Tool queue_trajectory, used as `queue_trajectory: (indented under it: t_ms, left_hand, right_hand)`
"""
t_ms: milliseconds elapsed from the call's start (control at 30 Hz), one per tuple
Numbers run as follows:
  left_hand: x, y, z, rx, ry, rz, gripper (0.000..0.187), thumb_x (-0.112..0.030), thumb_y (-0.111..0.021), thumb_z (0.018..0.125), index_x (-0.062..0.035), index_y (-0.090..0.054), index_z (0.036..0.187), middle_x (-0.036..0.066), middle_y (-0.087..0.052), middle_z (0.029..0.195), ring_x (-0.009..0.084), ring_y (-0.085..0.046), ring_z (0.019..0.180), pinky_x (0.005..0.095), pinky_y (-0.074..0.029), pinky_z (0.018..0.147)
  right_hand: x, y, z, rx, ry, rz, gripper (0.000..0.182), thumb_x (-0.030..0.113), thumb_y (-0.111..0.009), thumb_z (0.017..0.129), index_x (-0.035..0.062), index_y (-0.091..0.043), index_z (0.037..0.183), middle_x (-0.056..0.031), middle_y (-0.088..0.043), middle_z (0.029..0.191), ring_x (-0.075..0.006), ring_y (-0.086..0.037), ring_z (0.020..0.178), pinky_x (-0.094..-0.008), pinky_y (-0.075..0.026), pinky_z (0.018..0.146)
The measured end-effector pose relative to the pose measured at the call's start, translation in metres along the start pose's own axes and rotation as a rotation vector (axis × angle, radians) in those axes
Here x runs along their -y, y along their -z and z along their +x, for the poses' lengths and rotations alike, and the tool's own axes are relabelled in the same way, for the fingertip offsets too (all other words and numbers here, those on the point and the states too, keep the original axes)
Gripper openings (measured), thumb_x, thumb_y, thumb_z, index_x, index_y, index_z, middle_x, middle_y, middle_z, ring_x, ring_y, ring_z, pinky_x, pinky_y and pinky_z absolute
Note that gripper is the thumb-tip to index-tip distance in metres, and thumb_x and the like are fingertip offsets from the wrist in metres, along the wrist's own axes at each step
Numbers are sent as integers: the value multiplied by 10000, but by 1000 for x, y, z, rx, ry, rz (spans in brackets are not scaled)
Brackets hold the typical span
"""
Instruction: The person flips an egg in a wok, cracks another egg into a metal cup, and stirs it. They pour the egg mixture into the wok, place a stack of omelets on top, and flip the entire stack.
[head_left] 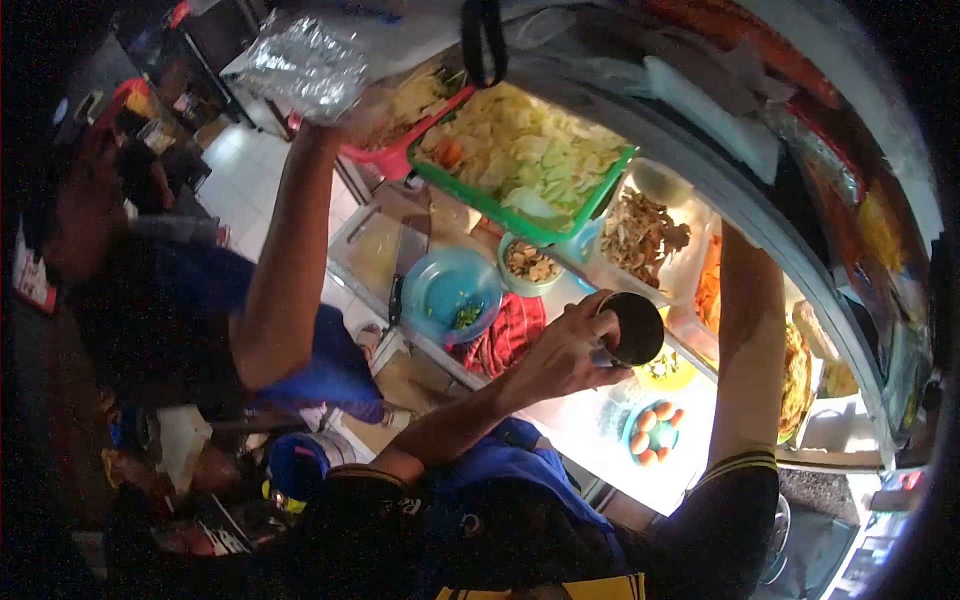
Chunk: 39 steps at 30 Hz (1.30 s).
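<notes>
My left hand (580, 350) is closed around a dark round cup (636, 330), held above the counter with its wide rim facing up. Beneath and beside the cup are a yellow dish (668, 372) with chopped bits and a blue bowl (627, 436) of several brown eggs. My right forearm (752, 330) reaches up past a tray of orange shreds (708, 290); the hand itself is hidden behind the display case edge. Close to my left hand stand a small bowl of chopped pieces (530, 262) and a clear tub of brown shredded food (645, 238).
A green tray (560, 236) of chopped cabbage sits farther back, beside a pink basket (385, 160). A blue bowl (450, 290) with greens and a red cloth (505, 335) lie left. Another person's arm (290, 270) reaches toward crumpled foil (305, 65). The case edge (800, 260) curves along the right.
</notes>
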<state>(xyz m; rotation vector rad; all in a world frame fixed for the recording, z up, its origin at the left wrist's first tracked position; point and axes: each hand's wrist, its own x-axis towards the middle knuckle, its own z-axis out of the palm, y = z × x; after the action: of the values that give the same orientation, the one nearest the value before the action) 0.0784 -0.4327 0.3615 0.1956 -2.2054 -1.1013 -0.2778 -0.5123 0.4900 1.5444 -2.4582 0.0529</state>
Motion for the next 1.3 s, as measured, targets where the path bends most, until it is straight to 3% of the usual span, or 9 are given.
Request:
queue_trajectory:
  t_ms: [567, 700, 833, 933, 967, 1067, 1200, 1267, 1300]
  left_hand:
    - [9, -4, 2, -42, -67, -24, 575, -263, -924, 666, -78, -448, 931, 209, -560, 1087, 430, -569, 1133, 479, -477, 918]
    - [-4, 2, 11, -59, -100, 26, 576, -270, -945, 648, -92, -439, 860, 125, -526, 905, 279, -568, 787, 401, -503, 745]
    - [-9, -4, 11, 65, 26, 1, 596, -242, -953, 640, -94, -419, 862, 95, -499, 885, 218, -547, 773, 335, -478, 597]
    - [-14, -14, 12, 146, 42, -61, 633, -250, -963, 621, -96, -411, 892, 85, -487, 886, 212, -530, 799, 359, -491, 661]
    - [-22, -15, 13, 176, 60, -30, 627, -257, -949, 631, -83, -415, 910, 96, -486, 875, 263, -537, 808, 389, -487, 701]
    - [-34, -27, 14, 282, 58, -80, 628, -274, -935, 638, -65, -433, 955, 110, -494, 849, 318, -555, 825, 432, -488, 734]
    - [-41, -57, 9, 354, -13, -123, 655, -294, -938, 635, -54, -452, 1002, 109, -520, 855, 330, -576, 838, 450, -508, 772]
    - [-54, -68, 10, 486, 37, -57, 886, -256, -941, 645, -44, -477, 1369, 44, -557, 951, 173, -579, 917, 337, -517, 839]
    - [-57, -76, 9, 517, 58, -140, 870, -270, -943, 645, -34, -491, 1350, 62, -591, 963, 192, -603, 919, 358, -528, 830]
  right_hand:
    - [-16, -2, -2, -37, 45, 106, 199, 113, -654, 956, 25, -682, 1131, -70, -697, 1053, -149, -655, 983, -299, -534, 871]
    - [-7, 36, -31, -24, 116, 363, 205, 97, -660, 950, 24, -683, 1140, -65, -697, 1067, -145, -655, 996, -295, -535, 879]
    - [2, 71, -105, 178, 232, 911, 213, 81, -666, 944, 23, -684, 1148, -61, -697, 1081, -142, -654, 1008, -290, -536, 887]
    - [23, 81, -187, 475, 314, 1176, 220, 69, -671, 939, 22, -685, 1154, -57, -697, 1091, -140, -654, 1017, -287, -537, 893]
    - [33, 90, -215, 561, 255, 942, 260, 19, -664, 928, 20, -684, 1187, -68, -709, 1109, -123, -647, 1064, -286, -525, 926]
    - [44, 73, -285, 440, 299, 746, 290, 155, -610, 969, 54, -657, 1237, -156, -720, 1036, -321, -707, 901, -406, -565, 825]
    - [50, 104, -330, 493, 85, 629, 341, 131, -580, 944, 89, -632, 1278, -162, -721, 953, -333, -707, 824, -416, -569, 777]
    - [44, 91, -357, 537, -189, 754, 304, 144, -587, 920, 97, -652, 1213, -140, -720, 920, -346, -700, 783, -427, -562, 752]
    - [42, 84, -368, 436, -121, 703, 285, 151, -604, 898, 101, -658, 1174, -137, -716, 899, -340, -700, 774, -432, -561, 738]
